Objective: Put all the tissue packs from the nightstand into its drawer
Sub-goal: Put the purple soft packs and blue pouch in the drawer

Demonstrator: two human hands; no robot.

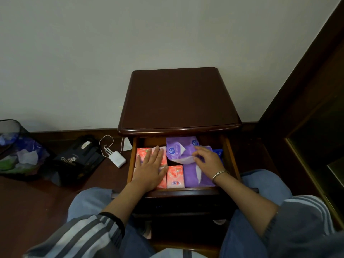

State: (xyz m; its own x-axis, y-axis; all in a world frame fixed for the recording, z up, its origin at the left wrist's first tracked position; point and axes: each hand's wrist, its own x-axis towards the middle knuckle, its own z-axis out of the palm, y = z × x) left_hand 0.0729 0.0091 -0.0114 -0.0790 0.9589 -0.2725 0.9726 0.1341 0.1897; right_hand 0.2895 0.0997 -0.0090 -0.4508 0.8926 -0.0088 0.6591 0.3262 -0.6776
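Observation:
The dark wooden nightstand [178,101] stands against the wall, its top bare. Its drawer [229,155] is pulled out towards me. Several pink tissue packs [175,176] lie in the drawer's left half. My left hand [150,170] rests flat on them, fingers spread. Purple tissue packs [178,148] fill the right half, one lying crumpled at the back and another [190,175] flat at the front. My right hand [208,161] lies on the purple packs with its fingers curled over the crumpled one. A blue pack [218,152] peeks out at the far right.
A mesh waste bin [16,149] with rubbish stands on the floor at the left. Beside it lie a black bag [78,159] and a white charger with cable [117,158]. Dark wooden furniture [307,127] rises at the right. My knees flank the drawer.

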